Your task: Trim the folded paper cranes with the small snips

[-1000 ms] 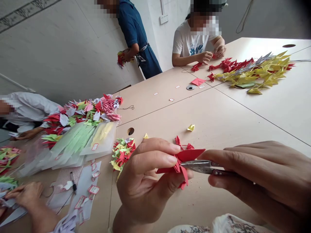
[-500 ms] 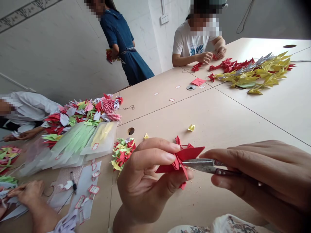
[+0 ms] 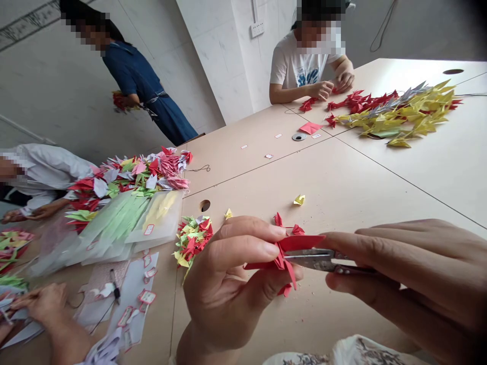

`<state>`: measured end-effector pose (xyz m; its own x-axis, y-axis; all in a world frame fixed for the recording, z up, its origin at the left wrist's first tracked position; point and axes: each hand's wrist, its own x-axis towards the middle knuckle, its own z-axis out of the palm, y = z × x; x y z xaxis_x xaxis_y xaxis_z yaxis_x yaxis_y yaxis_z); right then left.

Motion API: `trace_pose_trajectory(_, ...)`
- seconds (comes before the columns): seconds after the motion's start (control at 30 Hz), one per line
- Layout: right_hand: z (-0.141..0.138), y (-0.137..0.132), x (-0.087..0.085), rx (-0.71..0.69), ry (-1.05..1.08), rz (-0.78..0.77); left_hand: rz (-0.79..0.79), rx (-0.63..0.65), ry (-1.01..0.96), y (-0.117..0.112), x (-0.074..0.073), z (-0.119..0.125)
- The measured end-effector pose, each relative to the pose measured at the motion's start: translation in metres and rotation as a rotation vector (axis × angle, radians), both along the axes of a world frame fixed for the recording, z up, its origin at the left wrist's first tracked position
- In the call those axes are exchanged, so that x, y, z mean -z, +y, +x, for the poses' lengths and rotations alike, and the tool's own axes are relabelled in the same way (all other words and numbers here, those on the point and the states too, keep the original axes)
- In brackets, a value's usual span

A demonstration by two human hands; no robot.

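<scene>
My left hand [image 3: 228, 284] pinches a red folded paper crane [image 3: 291, 248] between thumb and fingers, just above the table. My right hand [image 3: 411, 279] grips small metal scissors [image 3: 315, 259], whose blades point left and touch the crane's middle. Tiny red paper scraps lie on the table below. A small pile of red, green and yellow cranes [image 3: 192, 239] sits just left of my left hand. Two loose red cranes [image 3: 287, 225] lie right behind the held one.
A small yellow crane [image 3: 299, 199] lies mid-table. Long piles of cranes lie at far right [image 3: 399, 114] and at left [image 3: 133, 175], beside plastic bags of paper [image 3: 129, 223]. One person folds at the far edge, another sits left, another stands in blue; someone's hand [image 3: 41, 304] works bottom left.
The standing person in blue has walked leftward away from the table. My hands stay nearly still; the held crane tilted slightly and the scissors stay against it.
</scene>
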<state>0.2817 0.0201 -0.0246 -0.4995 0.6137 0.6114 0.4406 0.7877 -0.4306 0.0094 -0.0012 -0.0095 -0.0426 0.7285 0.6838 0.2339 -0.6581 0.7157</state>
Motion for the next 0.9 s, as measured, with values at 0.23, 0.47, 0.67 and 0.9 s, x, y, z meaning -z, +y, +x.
trace_pose_trajectory(0.23,-0.002,0.001,-0.001,0.001,-0.016,0.030,0.006,0.024,0.007,0.001,0.000,-0.001)
trace_pose_trajectory(0.47,-0.005,0.003,-0.015,-0.064,-0.054,0.051,-0.002,0.009,-0.010,0.000,0.000,0.000)
trace_pose_trajectory(0.67,0.003,0.001,-0.004,0.026,0.031,-0.004,-0.016,0.033,-0.047,0.001,-0.002,0.002)
trace_pose_trajectory(0.9,0.001,0.003,-0.002,0.018,0.026,-0.025,-0.038,0.029,-0.074,0.001,-0.004,0.004)
